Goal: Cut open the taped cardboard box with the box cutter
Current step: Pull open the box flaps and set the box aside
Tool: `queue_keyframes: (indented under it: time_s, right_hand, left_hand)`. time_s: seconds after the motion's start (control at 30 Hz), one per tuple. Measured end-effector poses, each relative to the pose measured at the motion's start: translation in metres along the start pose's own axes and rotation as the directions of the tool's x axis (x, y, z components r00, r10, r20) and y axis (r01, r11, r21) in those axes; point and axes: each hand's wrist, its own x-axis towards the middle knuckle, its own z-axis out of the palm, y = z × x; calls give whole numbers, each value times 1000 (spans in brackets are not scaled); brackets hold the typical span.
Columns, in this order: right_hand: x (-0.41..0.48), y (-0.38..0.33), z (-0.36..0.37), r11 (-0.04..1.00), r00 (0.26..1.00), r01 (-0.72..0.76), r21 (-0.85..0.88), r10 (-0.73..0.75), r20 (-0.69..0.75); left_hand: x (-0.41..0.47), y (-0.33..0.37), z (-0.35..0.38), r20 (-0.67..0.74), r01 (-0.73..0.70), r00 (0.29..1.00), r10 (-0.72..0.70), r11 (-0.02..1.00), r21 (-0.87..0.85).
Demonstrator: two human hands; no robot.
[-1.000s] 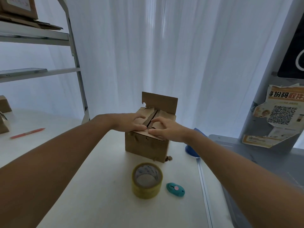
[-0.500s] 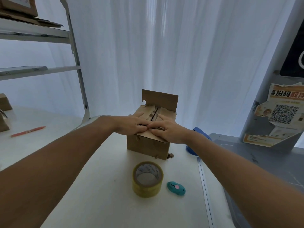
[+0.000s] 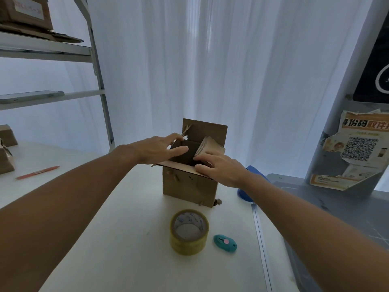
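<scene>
In the head view, the cardboard box is seen with its flaps parted, pressed on by the spread, flat fingers of the left hand and right hand, while the box cutter lies ungripped on the table at five o'clock from the box, just beside the tape roll.

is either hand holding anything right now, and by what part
No tool is held. Both hands are on the cardboard box: the left hand at its left top flap, the right hand pressing the right flap's edge.
</scene>
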Motion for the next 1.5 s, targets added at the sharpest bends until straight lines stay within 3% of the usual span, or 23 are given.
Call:
queue_keyframes:
  time_s: [0.1, 0.27, 0.4, 0.67, 1.03, 1.37, 1.5]
  right_hand:
    - [-10, -1, -8, 999, 988, 49, -4, -49, -149]
    - [-22, 5, -17, 997, 945, 55, -59, -71, -321]
    - [-25, 8, -20, 998, 912, 9, -56, -31, -408]
    - [-23, 12, -22, 991, 857, -18, -129, -51, -513]
    - [-17, 18, -28, 991, 852, -76, -108, 9, -523]
    - [-17, 19, -21, 997, 873, -24, -80, -18, -487]
    - [-15, 22, -18, 996, 882, -82, -45, 52, -468]
  left_hand:
    - [-4, -1, -8, 29, 6, 1000, -4, 998, -65]
    - [-7, -5, -16, 7, -36, 999, 36, 999, -20]
    - [-1, -7, -13, -129, -70, 989, 70, 998, 12]
    - [10, -17, -4, -414, -2, 908, 63, 989, 147]
    - [13, -16, -2, -500, 5, 863, 63, 991, 134]
    - [17, -14, 4, -591, 38, 806, 28, 994, 99]
    - [20, -14, 5, -582, 48, 813, 6, 996, 77]
